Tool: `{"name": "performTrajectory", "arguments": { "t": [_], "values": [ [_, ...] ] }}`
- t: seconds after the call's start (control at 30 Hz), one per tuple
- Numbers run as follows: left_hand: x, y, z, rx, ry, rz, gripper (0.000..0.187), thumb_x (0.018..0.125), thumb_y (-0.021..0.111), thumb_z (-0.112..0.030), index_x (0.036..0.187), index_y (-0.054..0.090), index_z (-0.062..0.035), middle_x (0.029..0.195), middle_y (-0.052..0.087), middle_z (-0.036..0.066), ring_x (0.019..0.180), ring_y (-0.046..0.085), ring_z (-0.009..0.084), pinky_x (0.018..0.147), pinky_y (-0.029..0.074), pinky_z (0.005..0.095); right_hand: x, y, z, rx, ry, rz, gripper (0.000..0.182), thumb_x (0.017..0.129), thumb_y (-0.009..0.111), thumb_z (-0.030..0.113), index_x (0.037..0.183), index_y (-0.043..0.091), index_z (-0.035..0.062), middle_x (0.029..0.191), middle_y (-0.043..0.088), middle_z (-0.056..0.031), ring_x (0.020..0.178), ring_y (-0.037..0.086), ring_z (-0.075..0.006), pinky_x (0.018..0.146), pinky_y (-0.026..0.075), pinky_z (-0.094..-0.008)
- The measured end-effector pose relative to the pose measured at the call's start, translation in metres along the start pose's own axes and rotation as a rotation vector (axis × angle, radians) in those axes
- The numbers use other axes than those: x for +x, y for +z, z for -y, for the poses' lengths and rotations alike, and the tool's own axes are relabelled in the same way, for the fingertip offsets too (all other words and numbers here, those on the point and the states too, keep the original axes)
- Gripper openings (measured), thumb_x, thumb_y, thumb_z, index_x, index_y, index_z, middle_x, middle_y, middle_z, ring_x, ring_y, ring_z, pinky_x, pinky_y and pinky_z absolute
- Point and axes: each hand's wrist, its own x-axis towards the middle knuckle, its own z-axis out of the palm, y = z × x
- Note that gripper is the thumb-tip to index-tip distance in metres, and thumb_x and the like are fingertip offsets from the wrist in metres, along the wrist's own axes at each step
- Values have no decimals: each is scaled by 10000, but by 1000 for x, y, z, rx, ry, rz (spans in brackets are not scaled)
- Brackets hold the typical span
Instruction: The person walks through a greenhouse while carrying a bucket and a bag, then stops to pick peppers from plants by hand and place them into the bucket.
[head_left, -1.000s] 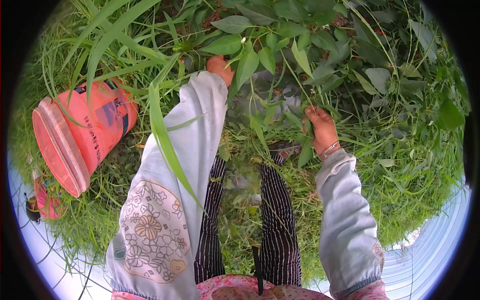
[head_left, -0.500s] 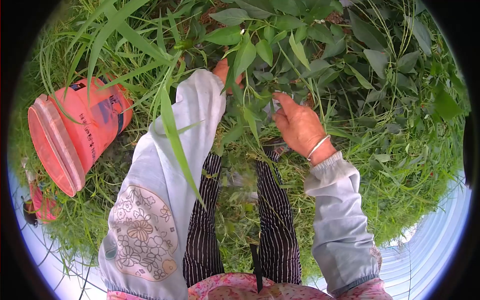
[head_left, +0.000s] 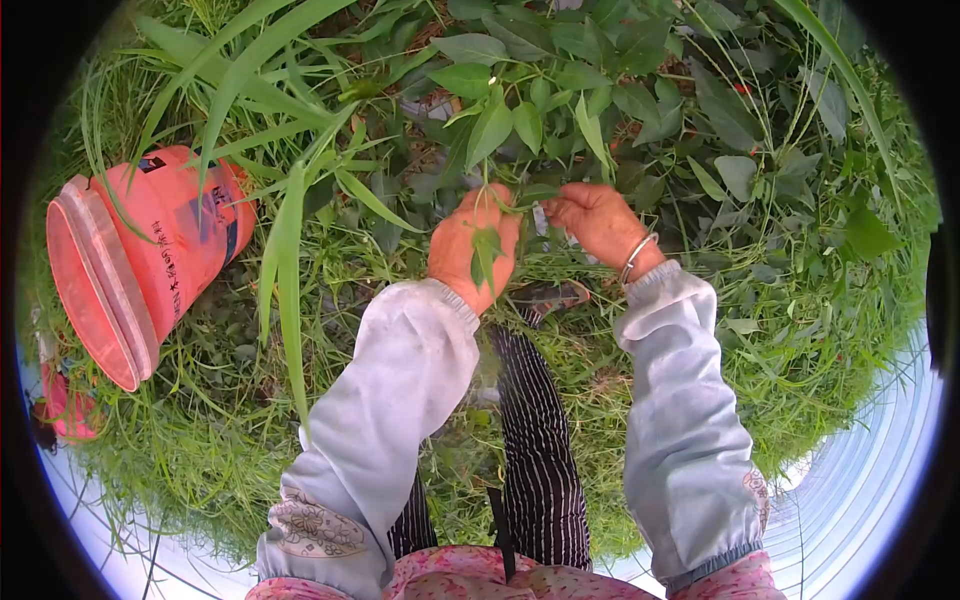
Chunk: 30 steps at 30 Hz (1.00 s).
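Note:
A leafy plant with broad pointed green leaves and a small white flower hangs in front of my hands. My left hand is closed, fingertips together on a thin leafy stem just below the hanging leaves. A small leaf lies across its back. Close on its right, my right hand has thumb and fingers pressed together beside a narrow leaf. What is between those fingertips is too small to make out. A silver-coloured bangle circles the right wrist.
A pinkish-red bucket lies tipped on its side in the grass at left, its mouth toward the lower left. Long grass blades hang left of my arms. A shoe shows below my hands. Dense foliage spreads right.
My left hand has come out from behind the leaves, down and right, near the right hand. My right hand's extended index finger has drawn into a pinch.

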Motion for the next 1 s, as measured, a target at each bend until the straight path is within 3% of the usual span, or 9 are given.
{"name": "performTrajectory", "arguments": {
  "t": [0.13,0.27,0.37,0.4,0.57,0.8,0.83,0.93,1.0],
  "values": [
    [-8,-3,-18,31,132,11,268,814,522,-165,1054,493,-49,833,597,179,762,581,357,653,454,406,0,36,-8,737,191,-29,267,844,509,124,1089,547,26,918,618,-53,785,581,-136,672,469,-247],
    [-12,6,-39,-33,89,33,278,791,523,-187,1023,543,-37,760,591,187,710,576,364,634,454,405,8,45,10,1242,95,-119,251,819,532,65,1066,535,15,908,612,-61,767,576,-135,658,470,-248],
    [-12,6,-39,-117,58,46,260,786,501,-143,1008,562,-21,698,596,146,594,582,282,562,454,353,13,43,10,1227,1,-1,382,840,534,98,1190,422,-6,1039,565,-137,926,572,-210,792,492,-320],
    [-13,7,-40,-211,20,77,263,784,493,-130,1012,560,-18,686,593,126,563,570,243,537,447,332,12,44,12,1245,119,-115,361,782,568,32,1134,491,11,938,594,-72,778,579,-144,679,479,-259],
    [-9,7,-40,-419,-84,146,299,775,466,-82,1052,549,-5,688,596,52,457,521,101,431,409,255,21,50,-11,1081,73,-42,366,780,555,77,1137,494,25,972,582,-88,830,569,-202,718,477,-299],
    [-33,0,-27,-142,108,227,501,753,516,-61,1248,441,-74,930,605,70,765,541,117,715,454,268,102,79,-50,140,-226,-163,396,777,533,141,1161,489,56,1069,547,-108,942,534,-249,767,463,-347],
    [-36,-5,-24,-275,36,216,517,760,513,-60,1267,414,-80,912,601,66,767,539,114,706,456,265,108,83,-50,-1,-266,-199,401,777,530,151,1165,488,60,1083,542,-111,958,530,-256,774,461,-354],
    [-44,-33,-17,-803,-195,181,548,793,503,-59,1314,338,-94,803,568,34,685,526,84,596,455,228,112,87,-23,-285,-91,-243,417,784,505,205,1185,484,91,1154,508,-126,1040,495,-280,807,448,-381],
    [-48,-42,0,-680,-255,177,492,803,489,-56,1280,376,-80,764,555,20,617,503,66,533,430,204,112,89,5,-421,98,-232,413,793,491,237,1186,487,109,1184,492,-131,1080,477,-287,822,440,-393]
  ]
}}
